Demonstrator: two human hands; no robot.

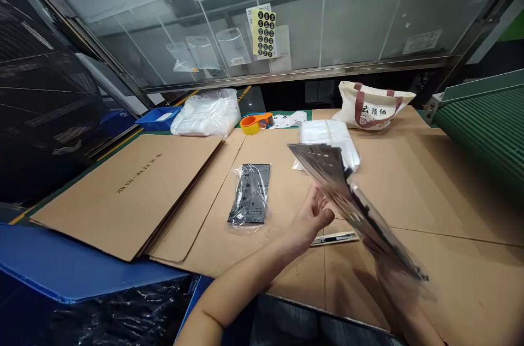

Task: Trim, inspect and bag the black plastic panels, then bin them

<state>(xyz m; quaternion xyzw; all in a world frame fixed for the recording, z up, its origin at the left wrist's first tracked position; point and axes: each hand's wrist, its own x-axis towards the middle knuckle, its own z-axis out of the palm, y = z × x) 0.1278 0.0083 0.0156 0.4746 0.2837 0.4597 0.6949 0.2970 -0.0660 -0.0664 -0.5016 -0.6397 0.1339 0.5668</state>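
A dark flat part in clear plastic [352, 198] is tilted above the cardboard-covered table, blurred by motion. My right hand [395, 280] grips its lower end, the fingers partly hidden behind it. Beside its upper left edge is my left hand [313, 218], fingers curled and thumb out; whether it pinches the plastic is unclear. Another black part in a clear bag [250, 196] lies flat to the left. Under my left hand, a thin strip with a dark middle [335, 238] rests on the cardboard. Behind the held part sits a stack of white bags [327, 133].
Flat cardboard sheets [135, 188] are stacked on the left. Along the back are a plastic bundle [208, 112], a blue tray [158, 118], an orange tape dispenser [256, 123] and a canvas bag [372, 108]. A green ribbed surface [487, 117] borders the right.
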